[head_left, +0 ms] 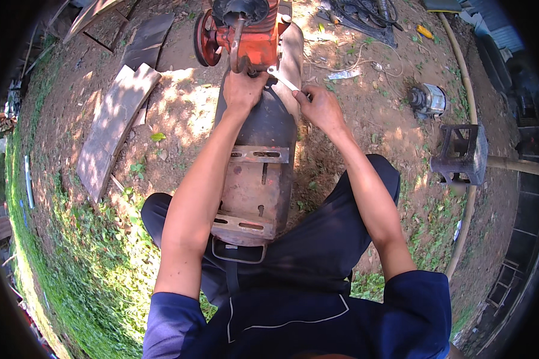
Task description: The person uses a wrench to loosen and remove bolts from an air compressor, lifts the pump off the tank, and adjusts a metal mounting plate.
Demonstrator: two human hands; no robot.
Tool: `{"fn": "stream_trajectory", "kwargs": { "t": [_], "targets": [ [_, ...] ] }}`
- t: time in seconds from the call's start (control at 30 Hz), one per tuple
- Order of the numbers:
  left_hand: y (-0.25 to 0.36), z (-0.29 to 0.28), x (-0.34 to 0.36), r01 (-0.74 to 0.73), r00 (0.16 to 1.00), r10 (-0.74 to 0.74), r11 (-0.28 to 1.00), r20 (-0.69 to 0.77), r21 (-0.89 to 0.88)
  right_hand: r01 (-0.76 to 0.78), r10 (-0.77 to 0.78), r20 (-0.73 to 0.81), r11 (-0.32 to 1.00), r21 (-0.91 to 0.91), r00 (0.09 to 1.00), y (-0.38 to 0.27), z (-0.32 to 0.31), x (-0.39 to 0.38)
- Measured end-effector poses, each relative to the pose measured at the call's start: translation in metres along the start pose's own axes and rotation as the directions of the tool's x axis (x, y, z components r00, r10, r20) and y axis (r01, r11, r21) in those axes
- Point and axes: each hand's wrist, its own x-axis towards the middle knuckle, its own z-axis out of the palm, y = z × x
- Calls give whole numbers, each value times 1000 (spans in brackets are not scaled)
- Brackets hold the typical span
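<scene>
A red air compressor pump [263,46] with a dark pulley wheel [206,38] stands at the far end of a long black tank [257,128], which lies between my legs. My right hand [322,109] grips the near end of a silver wrench [286,80]. The wrench's far end meets the foot of the pump. Beside it, my left hand [244,91] is closed at the pump's base, just under a curved metal pipe [238,45]. What its fingers hold is hidden.
An electric motor [428,100] and a dark plastic stool [463,154] sit on the dirt at right, by a long bamboo pole [466,78]. Wooden boards [114,128] lie at left. A slotted metal bracket [259,154] crosses the tank. Black hoses [365,15] lie at the back.
</scene>
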Motion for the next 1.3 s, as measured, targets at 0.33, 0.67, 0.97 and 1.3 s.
{"fn": "stream_trajectory", "kwargs": {
  "t": [0.33, 0.67, 0.97, 1.3],
  "targets": [
    [7, -7, -6, 40, 999, -40, 999, -2, 0, -162, 169, 16, 909, 384, 985, -39, 22, -28],
    [7, -7, -7, 33, 999, -30, 997, -45, 69, -246, 226, 98, 872, 423, 969, -49, 32, -21],
    [11, -10, -13, -15, 992, 27, 996, -121, 91, -320, 180, 346, 857, 404, 921, -9, 18, 8],
    [8, -9, -6, 24, 999, -20, 987, -29, 158, 475, -393, 283, 812, -340, 875, 0, -64, 108]
  ]
}}
